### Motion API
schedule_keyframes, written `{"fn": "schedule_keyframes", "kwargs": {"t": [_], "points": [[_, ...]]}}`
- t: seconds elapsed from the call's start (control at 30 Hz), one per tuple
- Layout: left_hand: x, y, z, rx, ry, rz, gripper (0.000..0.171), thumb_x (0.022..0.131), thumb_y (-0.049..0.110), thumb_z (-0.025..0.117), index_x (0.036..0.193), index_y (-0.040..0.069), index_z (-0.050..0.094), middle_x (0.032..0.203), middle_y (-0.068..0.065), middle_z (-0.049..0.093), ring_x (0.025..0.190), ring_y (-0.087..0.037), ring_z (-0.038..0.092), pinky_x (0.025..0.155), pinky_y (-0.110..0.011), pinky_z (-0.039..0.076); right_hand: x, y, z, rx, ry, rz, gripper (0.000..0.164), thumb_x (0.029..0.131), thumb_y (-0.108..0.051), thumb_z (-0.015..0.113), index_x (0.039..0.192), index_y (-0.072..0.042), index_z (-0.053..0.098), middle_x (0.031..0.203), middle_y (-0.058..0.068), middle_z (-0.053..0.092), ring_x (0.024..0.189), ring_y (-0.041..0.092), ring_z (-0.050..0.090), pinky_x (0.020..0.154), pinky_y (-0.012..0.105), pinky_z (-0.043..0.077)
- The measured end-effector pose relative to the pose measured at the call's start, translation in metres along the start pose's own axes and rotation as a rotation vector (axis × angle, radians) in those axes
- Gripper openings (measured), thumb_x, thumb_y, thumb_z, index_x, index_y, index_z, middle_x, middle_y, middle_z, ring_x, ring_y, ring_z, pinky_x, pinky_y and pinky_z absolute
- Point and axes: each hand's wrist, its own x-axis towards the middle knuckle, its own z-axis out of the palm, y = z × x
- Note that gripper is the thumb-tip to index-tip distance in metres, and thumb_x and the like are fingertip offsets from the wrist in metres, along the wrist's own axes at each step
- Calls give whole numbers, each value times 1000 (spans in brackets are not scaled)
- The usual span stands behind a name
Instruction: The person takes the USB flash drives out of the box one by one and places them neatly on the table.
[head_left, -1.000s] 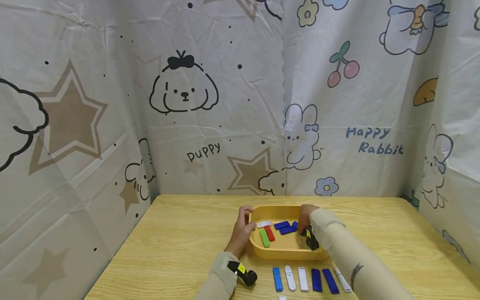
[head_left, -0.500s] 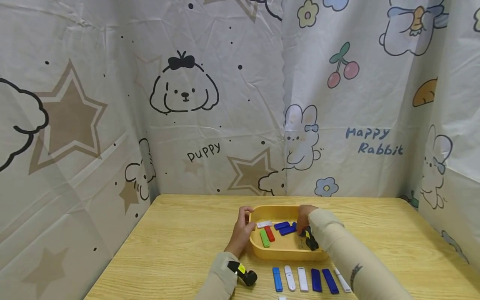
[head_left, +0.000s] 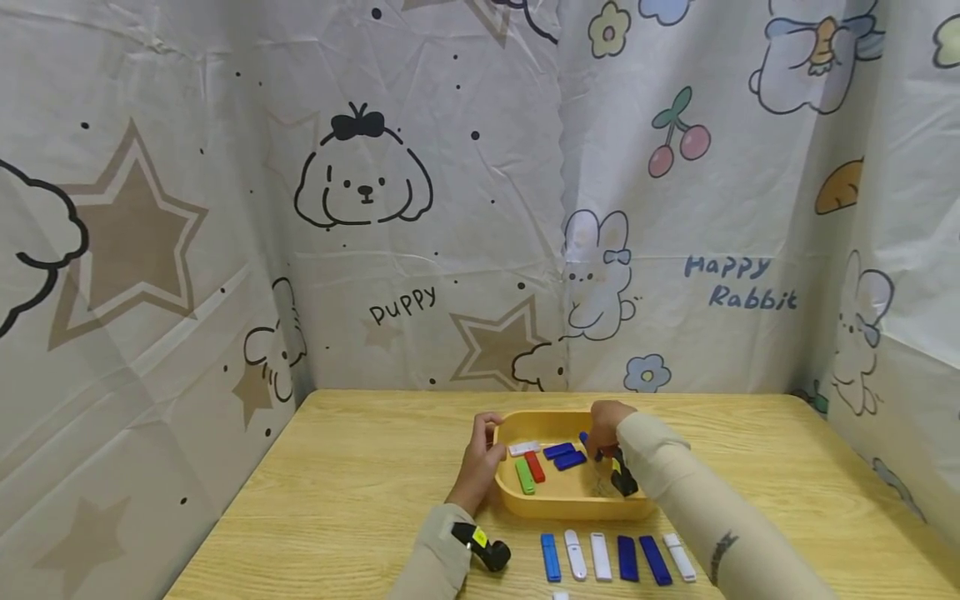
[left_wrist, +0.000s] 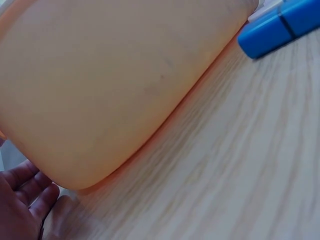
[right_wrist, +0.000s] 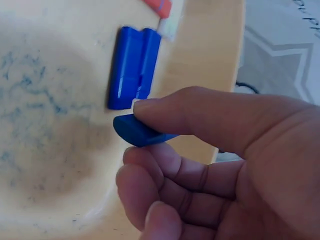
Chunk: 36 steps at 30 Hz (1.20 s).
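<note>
My right hand (head_left: 609, 427) is inside the yellow plastic tub (head_left: 577, 508), pinching a dark blue USB stick (right_wrist: 137, 131) between thumb and fingers. One rounded end of the stick pokes out of the pinch, raised from the tub floor in the right wrist view. Beside it lie two more blue USB sticks (right_wrist: 125, 70), side by side. Towards the tub's left end are a red stick (head_left: 535, 467), a green stick (head_left: 524, 477) and a white stick (head_left: 524, 448). My left hand (head_left: 477, 462) holds the tub's left end, fingers curled at its wall and rim.
In front of the tub, a row of several USB sticks lies on the wooden table (head_left: 360, 500), from light blue (head_left: 551, 557) to white (head_left: 679, 557). A small white piece (head_left: 560, 596) shows at the bottom edge. Printed curtains (head_left: 420, 208) enclose the table's back and sides.
My right hand has shifted slightly left and up in the tub, lifting the blue stick, now more visible. The head view has turned slightly right. My left hand stays at the tub.
</note>
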Motion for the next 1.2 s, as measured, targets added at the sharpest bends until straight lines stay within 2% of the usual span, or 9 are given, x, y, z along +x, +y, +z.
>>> {"fn": "schedule_keyframes", "kwargs": {"t": [0.23, 0.4, 0.53, 0.77, 0.93, 1.2], "points": [[-1, 0, 1, 13, 5, -8, 44, 80, -2, 45, 124, 1, 40, 113, -28, 51, 99, -29, 50, 83, -35, 41, -22, -4, -9, 145, -15, -50, 18, 78, -8, 72, 64, -1, 64, 52, 5, 57, 44, 13, 46, 43, 21, 39], [-1, 1, 2, 4, 5, -14, 44, 81, -1, 45, 124, 0, 39, 114, -29, 50, 101, -33, 52, 82, -35, 43, -42, -3, -9, 188, 29, -108, 31, 79, -9, 70, 52, -4, 58, 46, 1, 50, 40, 11, 39, 41, 21, 35], [-1, 1, 3, 9, 7, -14, 43, 82, -2, 45, 124, 1, 39, 114, -29, 50, 104, -37, 52, 82, -35, 44, -59, 0, -7, 204, 69, -149, 35, 80, -11, 72, 49, -6, 56, 45, 0, 50, 40, 11, 40, 42, 22, 37], [1, 1, 2, 22, 16, -19, 43, 82, -1, 45, 125, 2, 39, 113, -27, 49, 100, -32, 51, 80, -34, 44, -83, 4, 1, 275, 82, -183, 39, 81, -14, 72, 48, -9, 50, 44, -2, 46, 41, 11, 39, 43, 24, 37], [1, 0, 3, 19, 15, -37, 43, 83, 0, 45, 125, 2, 39, 113, -27, 49, 98, -27, 50, 81, -33, 43, -100, 7, 9, 311, 80, -204, 36, 81, -17, 73, 53, -9, 54, 47, -2, 49, 44, 11, 42, 43, 23, 34], [1, 0, 3, 6, 22, -50, 43, 85, 0, 45, 127, 2, 39, 115, -28, 49, 102, -35, 51, 81, -37, 45, -122, 16, 27, 371, 23, -301, 30, 83, -19, 72, 59, -10, 56, 51, -3, 51, 44, 9, 44, 43, 24, 35]]}}
